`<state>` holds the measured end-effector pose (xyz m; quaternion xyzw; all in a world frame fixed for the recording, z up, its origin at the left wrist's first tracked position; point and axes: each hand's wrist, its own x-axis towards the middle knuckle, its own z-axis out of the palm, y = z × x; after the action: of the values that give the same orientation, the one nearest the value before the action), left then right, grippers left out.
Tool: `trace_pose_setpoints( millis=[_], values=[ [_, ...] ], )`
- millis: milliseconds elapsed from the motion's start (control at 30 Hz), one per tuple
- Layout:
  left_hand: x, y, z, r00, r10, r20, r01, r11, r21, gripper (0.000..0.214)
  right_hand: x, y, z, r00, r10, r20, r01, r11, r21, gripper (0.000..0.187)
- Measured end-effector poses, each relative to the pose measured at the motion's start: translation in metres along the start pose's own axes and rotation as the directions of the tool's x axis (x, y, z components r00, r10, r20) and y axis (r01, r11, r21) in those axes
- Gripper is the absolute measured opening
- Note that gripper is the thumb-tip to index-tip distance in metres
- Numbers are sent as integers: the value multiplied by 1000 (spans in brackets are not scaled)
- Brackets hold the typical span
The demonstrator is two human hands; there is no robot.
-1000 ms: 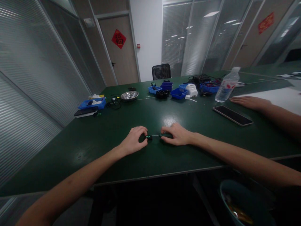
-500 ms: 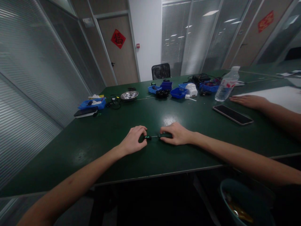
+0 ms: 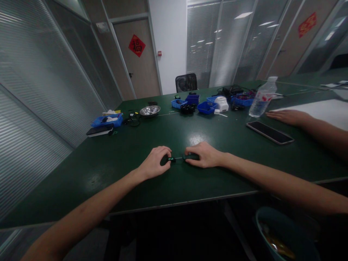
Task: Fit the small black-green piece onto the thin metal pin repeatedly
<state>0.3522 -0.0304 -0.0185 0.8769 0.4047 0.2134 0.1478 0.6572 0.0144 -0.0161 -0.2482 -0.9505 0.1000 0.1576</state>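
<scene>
My left hand (image 3: 153,162) rests low over the green table (image 3: 130,192), its thumb and fingers pinched on a small black piece with green marks (image 3: 171,159). To its right, my right hand (image 3: 206,155) is closed round the dark handle of a screwdriver (image 3: 192,156). The thin metal shaft points left and meets the black piece, or comes very close; which of these I cannot tell. Most of the handle is hidden under my right fingers.
A phone (image 3: 269,132), a water bottle (image 3: 262,97) and another person's hand (image 3: 284,116) are to the right. Blue trays (image 3: 206,107), cables and a metal bowl (image 3: 150,111) stand farther back. Below the table's edge sits a bin (image 3: 262,217).
My left hand and the black piece have shifted very slightly to the right. My right hand and the screwdriver stay in place.
</scene>
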Motion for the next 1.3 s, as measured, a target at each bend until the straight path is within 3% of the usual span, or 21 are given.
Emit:
trace_pose_setpoints(
  millis=[1300],
  values=[
    [0,2,-3,999,32,12,-32,999,5,12,0,3,5,998,-54,-11,54,998,-27,32]
  ],
)
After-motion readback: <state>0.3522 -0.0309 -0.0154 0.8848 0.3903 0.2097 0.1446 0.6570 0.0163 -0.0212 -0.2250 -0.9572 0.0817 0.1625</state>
